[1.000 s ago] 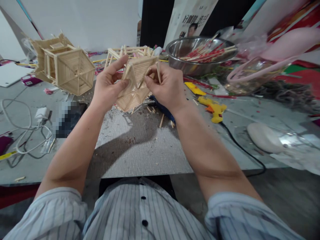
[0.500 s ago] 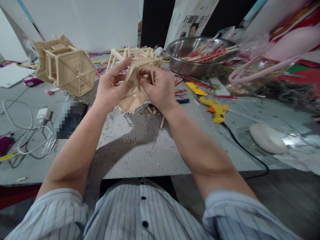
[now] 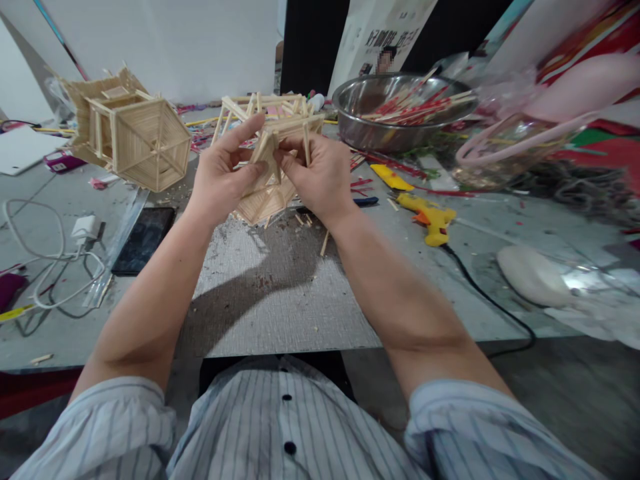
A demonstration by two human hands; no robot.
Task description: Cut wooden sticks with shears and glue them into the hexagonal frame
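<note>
Between both hands is a wooden-stick model, its panels made of thin sticks laid side by side. My left hand pinches a small triangular stick panel between thumb and fingers, its index finger raised along the top. From the other side, my right hand closes thumb and fingertips on the panel's right edge. An upright stick stands against the right fingers; whether they grip it I cannot tell. Behind the hands rises an open frame of sticks. The hands hide part of the model.
A finished-looking stick model stands back left. A phone and white charger lie left. On the right are a yellow glue gun with a black cord, a metal bowl of red-tipped sticks, and a pink-handled basket.
Both hands stay almost in place on the stick panel. The upright stick by my right hand has shifted very slightly right.
</note>
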